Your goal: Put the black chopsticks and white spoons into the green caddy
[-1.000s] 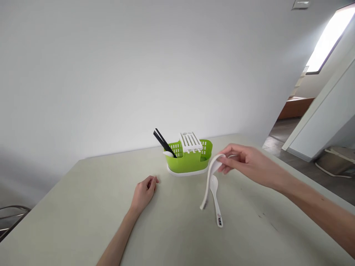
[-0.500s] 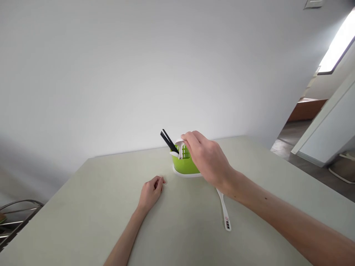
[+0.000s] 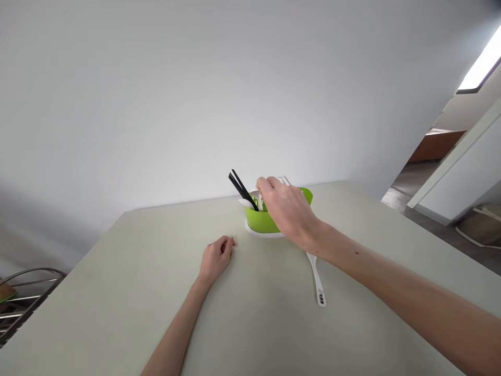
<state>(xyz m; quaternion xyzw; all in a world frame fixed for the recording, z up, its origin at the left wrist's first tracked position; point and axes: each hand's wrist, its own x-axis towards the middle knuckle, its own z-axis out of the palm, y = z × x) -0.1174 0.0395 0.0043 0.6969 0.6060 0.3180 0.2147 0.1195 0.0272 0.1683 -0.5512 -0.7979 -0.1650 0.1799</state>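
A green cutlery holder [image 3: 261, 223] with a white base stands on the table near the wall. My right hand [image 3: 287, 206] pinches the upturned bowl of a white spoon [image 3: 256, 194], whose handle points down into the holder's left part. Beside it, black chopsticks [image 3: 238, 185] and another white spoon [image 3: 246, 202] lean out to the left. A white slotted utensil [image 3: 284, 180] shows behind my right hand. Below that wrist, a white utensil with a printed handle [image 3: 319, 290] lies on the table, its head hidden. My left hand [image 3: 216, 257] rests on the table with curled fingers, apart from the holder.
The pale table [image 3: 156, 271] meets a plain wall [image 3: 195, 104] at its back. A metal rack [image 3: 35, 292] stands beyond the left edge. To the right is a doorway with a grey floor [image 3: 415, 183].
My right hand has lowered the white spoon further into the holder. The slotted utensil and the holder's right end now show behind the hand. The view has tilted slightly; my left hand stays put.
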